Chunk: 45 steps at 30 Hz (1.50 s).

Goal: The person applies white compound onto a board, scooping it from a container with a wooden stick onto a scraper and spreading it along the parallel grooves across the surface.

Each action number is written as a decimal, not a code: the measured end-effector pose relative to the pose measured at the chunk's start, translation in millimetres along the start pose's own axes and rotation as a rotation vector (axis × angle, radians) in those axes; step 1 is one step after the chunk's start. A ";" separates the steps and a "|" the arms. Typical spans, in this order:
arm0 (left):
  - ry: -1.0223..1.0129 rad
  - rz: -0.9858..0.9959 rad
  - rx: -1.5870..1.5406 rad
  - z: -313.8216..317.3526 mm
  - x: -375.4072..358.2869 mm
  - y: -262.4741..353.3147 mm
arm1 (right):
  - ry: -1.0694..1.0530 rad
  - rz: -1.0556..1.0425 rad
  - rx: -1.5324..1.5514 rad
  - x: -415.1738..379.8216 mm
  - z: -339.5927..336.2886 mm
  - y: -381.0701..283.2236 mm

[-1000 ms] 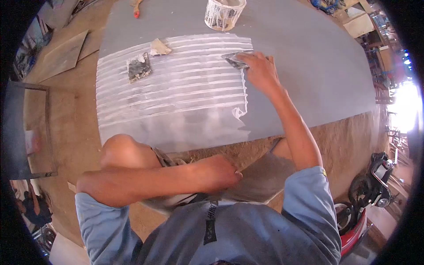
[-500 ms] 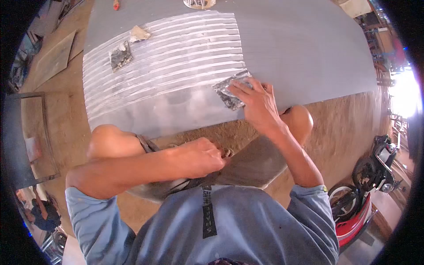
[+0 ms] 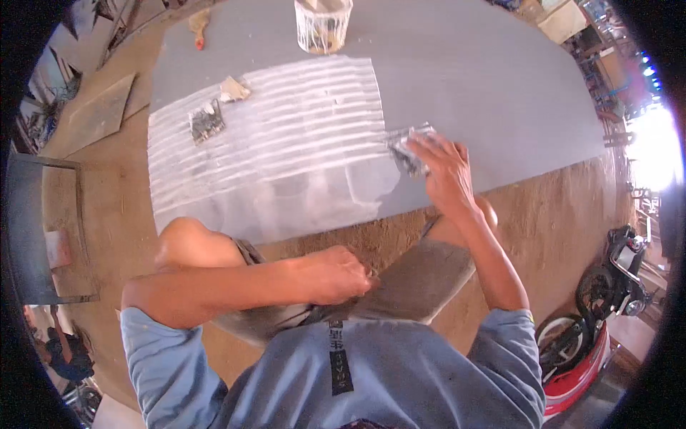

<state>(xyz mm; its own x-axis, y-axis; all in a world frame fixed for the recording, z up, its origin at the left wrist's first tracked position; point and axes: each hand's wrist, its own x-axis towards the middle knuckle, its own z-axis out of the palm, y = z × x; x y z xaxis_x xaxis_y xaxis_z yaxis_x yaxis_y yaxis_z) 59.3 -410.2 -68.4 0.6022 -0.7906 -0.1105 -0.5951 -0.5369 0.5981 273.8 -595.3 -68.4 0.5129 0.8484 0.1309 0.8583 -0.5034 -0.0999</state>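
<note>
My right hand [image 3: 451, 175] grips a flat, square, putty-smeared spreader [image 3: 401, 156], its fingers pressed over the top. The spreader rests on a large grey panel [image 3: 493, 86], by the right edge of a patch of white coating [image 3: 300, 114] ridged in stripes. My left hand [image 3: 334, 276] is closed over my lap; whatever its curled fingers hold, if anything, is hidden. On the striped patch lie a second smeared square [image 3: 207, 123] and a small beige piece [image 3: 234, 90].
A white-streaked bucket [image 3: 323, 30] stands at the panel's far side, with a brush [image 3: 199, 30] to its left. Brown ground [image 3: 543, 193] borders the panel. A red and black motorcycle [image 3: 582, 343] is at lower right. Another person [image 3: 68, 350] is at far left.
The view has tilted up, bringing more of the bucket and brush into sight. My right hand has carried the spreader rightward. My left hand stays closed over my lap.
</note>
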 end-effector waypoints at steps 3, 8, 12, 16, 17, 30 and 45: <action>-0.109 -0.031 0.026 -11.5 3.8 -7.5 | 0.181 0.086 -0.025 69.6 31.8 21.7; -0.019 -0.089 0.024 -23.7 0.6 -18.8 | 0.250 0.104 -0.041 155.0 75.9 44.5; 0.045 -0.044 0.045 -1.4 3.9 -33.7 | 0.218 0.130 -0.040 182.1 81.0 40.8; 0.034 -0.084 0.069 -5.3 4.6 -33.9 | 0.176 0.152 -0.075 198.8 82.6 34.8; 0.032 -0.088 0.068 -3.7 4.2 -31.7 | 0.131 0.183 -0.091 199.8 80.6 32.1; 0.149 -0.055 0.047 -2.0 -3.0 -28.4 | -0.016 0.172 0.041 159.1 53.1 27.7; 0.089 -0.064 0.019 -6.1 0.2 -21.8 | -0.021 0.071 0.036 56.8 44.4 5.0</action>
<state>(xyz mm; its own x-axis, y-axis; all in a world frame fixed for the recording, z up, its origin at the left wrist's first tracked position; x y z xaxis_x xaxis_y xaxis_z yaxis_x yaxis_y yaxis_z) 75.7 -396.9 -76.7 0.6835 -0.7259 -0.0761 -0.5637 -0.5912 0.5768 306.4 -542.3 -105.3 0.5712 0.8145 0.1013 0.8186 -0.5562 -0.1431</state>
